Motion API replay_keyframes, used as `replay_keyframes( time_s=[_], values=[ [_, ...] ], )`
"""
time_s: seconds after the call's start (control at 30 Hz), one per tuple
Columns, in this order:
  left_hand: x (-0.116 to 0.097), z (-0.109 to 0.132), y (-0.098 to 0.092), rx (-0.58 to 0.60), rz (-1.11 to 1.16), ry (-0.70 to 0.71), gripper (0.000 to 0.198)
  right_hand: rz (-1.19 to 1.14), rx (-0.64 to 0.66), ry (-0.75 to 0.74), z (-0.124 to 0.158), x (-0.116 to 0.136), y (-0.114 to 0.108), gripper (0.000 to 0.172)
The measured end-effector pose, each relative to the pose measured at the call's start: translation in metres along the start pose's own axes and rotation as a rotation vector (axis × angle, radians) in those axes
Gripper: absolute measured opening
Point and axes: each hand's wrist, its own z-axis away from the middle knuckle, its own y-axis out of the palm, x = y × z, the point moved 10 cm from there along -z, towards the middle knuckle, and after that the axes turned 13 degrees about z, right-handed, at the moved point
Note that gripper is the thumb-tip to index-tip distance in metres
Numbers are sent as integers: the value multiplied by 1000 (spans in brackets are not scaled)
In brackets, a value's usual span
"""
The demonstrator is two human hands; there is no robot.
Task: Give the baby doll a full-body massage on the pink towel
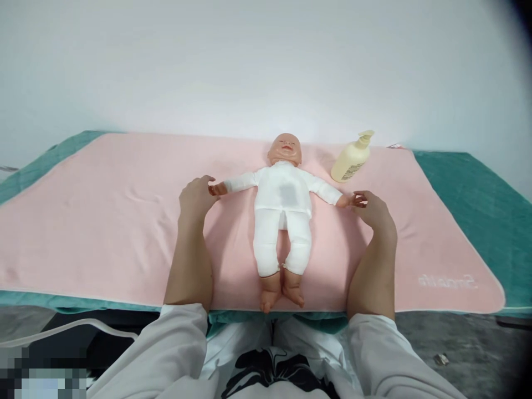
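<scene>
A baby doll (pixel 285 188) lies on its back on a pink mat, head toward the wall and bare feet toward me. White cloth covers its body, arms and legs, with a grey patch on the chest. Both its arms are stretched out sideways. My left hand (pixel 196 197) grips the doll's hand on the left side of the view, fingers closed around it. On the other side, my right hand (pixel 374 210) holds the doll's other hand between thumb and fingers. My palms are partly hidden from the camera.
A pale yellow pump bottle (pixel 351 160) stands on the pink mat (pixel 103 221), to the right of the doll's head. Beneath the mat, a green cover (pixel 477 221) shows at the edges. The white wall (pixel 266 66) rises behind. A white cable (pixel 83 322) runs at lower left.
</scene>
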Motion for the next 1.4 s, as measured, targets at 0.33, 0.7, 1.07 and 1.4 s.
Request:
replay_keyframes(
  time_s=[0.33, 0.7, 1.07, 1.4],
  values=[
    [13, -8, 23, 184, -85, -93, 34, 239, 42, 10, -4, -3, 9, 48],
    [13, -13, 2, -154, 166, 178, 45, -68, -80, -37, 0, 1, -11, 54],
    [-19, 6, -33, -376, 664, 275, 55, -387, -354, -178, -1, 15, -31, 63],
    [-85, 39, -4, -344, 718, 639, 43, -376, -443, -708, 44, 101, -15, 39]
  ],
)
